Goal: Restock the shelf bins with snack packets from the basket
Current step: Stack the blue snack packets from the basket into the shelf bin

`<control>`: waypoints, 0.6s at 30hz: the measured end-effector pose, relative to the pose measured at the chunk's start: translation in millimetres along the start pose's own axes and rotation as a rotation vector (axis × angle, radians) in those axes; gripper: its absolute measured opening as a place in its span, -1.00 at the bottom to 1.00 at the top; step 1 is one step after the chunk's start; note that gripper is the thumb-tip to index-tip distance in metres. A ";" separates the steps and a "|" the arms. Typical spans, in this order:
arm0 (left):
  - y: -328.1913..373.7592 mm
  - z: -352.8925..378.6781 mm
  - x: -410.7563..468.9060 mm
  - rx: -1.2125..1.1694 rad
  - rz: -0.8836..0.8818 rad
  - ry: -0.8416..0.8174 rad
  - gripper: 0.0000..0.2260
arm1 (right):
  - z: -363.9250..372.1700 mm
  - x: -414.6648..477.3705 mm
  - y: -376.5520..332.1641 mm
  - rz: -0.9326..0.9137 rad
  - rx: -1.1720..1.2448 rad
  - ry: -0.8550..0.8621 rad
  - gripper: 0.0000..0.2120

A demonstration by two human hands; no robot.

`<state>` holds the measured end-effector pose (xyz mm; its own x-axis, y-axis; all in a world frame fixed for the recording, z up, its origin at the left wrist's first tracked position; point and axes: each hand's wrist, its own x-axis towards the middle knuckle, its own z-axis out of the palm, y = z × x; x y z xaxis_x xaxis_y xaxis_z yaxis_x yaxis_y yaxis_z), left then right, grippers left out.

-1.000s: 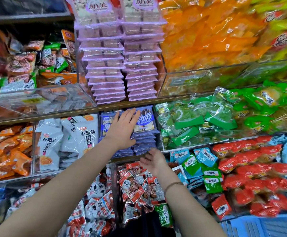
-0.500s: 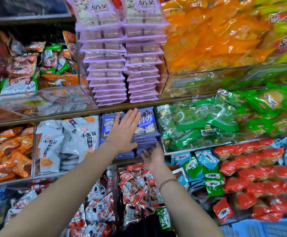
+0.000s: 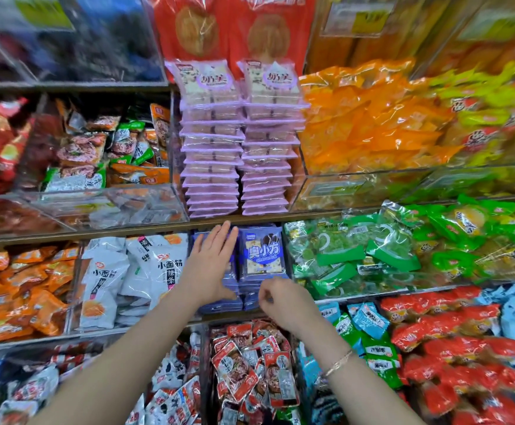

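The left grip [image 3: 210, 265] lay spread, fingers straight and flat on top of the blue packets [image 3: 219, 306] stacked beneath it. Just right of it stood the second blue stack [image 3: 262, 253], its top packet facing outward. The right grip [image 3: 284, 297] was at that stack's lower front edge with fingers curled; whether it pinched a packet could not be told. Purple packets [image 3: 211, 167] sat stacked above both grips, and white packets [image 3: 155, 268] lay left of the left one
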<state>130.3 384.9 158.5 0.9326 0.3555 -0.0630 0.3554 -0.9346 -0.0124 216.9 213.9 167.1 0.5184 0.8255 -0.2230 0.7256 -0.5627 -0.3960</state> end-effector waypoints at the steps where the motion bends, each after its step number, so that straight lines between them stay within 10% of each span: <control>1: -5.2 2.0 -5.8 -0.006 -0.043 -0.010 0.20 | -4.5 2.1 0.6 -0.001 -0.033 -0.010 -0.88; 5: -18.5 12.1 -18.4 0.064 -0.119 -0.084 0.13 | -12.4 8.7 -0.8 -0.044 -0.153 0.072 -0.91; 11: -9.1 17.3 -15.6 0.176 -0.166 -0.092 0.09 | -3.0 40.4 1.3 -0.095 -0.432 0.085 -0.05; 18: -1.4 13.8 -9.7 0.157 -0.201 -0.079 0.14 | -6.3 51.9 11.6 -0.169 -0.504 0.062 -0.05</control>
<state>119.9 382.6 145.3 0.8340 0.5382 -0.1212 0.5134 -0.8376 -0.1868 255.1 249.9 156.6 0.3901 0.9110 -0.1339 0.9208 -0.3856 0.0589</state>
